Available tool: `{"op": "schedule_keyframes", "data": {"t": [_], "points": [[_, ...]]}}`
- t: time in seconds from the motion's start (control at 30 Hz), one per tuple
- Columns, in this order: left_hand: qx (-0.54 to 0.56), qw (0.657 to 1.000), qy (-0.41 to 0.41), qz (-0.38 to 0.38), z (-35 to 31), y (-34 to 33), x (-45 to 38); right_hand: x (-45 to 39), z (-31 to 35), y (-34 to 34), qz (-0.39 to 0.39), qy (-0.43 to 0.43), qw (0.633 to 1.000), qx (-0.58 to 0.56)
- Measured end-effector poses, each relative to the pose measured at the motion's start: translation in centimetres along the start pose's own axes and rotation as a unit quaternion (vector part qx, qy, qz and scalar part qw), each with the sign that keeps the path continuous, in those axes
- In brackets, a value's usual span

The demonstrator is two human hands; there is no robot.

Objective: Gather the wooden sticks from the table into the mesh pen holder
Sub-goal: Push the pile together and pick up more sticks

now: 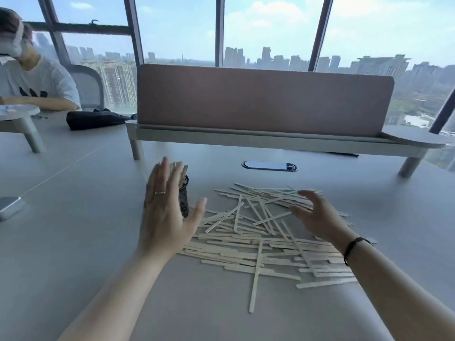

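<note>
A loose heap of flat wooden sticks [258, 239] lies spread on the grey table [73, 242] in front of me. A black mesh pen holder [184, 200] stands at the heap's left end, with several sticks upright in it. My left hand [165, 212] is held flat and open in front of the holder, hiding most of it; whether it touches the holder I cannot tell. My right hand [317, 215], with a black band on the wrist, hovers open over the right side of the heap, fingers curled and spread, holding nothing.
A pink divider panel on a raised white shelf [266, 141] crosses the table behind the heap. A cable port [269, 165] sits under it. A silver device [9, 205] lies at the left edge. A black bag [96, 119] and a seated person [32, 77] are at the far left.
</note>
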State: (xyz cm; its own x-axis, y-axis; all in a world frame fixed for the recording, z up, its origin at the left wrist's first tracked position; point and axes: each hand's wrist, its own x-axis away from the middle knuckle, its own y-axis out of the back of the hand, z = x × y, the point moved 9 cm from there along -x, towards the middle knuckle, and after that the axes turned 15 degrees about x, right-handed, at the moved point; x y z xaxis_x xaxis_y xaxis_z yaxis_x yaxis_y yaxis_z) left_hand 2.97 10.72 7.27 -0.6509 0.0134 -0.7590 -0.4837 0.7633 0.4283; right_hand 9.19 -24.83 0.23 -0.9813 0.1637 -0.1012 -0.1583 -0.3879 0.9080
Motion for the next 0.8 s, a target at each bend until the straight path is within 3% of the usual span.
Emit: {"op": "schedule_keyframes", "data": {"t": [0.1,0.17,0.37,0.8], "points": [[-0.062,0.957,0.016,0.282,-0.3,-7.9,1.4,-0.8,-3.6,0.4,0.001,0.009,0.993,0.116],[-0.100,0.920,0.061,0.374,1.1,-10.9,2.5,-2.1,-4.1,0.3,0.008,0.036,0.985,0.167],[-0.120,0.896,0.176,0.389,3.1,-12.8,3.1,-6.1,-3.5,-1.7,0.082,0.049,0.973,0.212],[0.006,0.945,0.129,0.302,-5.1,-18.7,3.3,-5.2,1.8,-3.4,0.058,0.186,0.968,0.156]]}}
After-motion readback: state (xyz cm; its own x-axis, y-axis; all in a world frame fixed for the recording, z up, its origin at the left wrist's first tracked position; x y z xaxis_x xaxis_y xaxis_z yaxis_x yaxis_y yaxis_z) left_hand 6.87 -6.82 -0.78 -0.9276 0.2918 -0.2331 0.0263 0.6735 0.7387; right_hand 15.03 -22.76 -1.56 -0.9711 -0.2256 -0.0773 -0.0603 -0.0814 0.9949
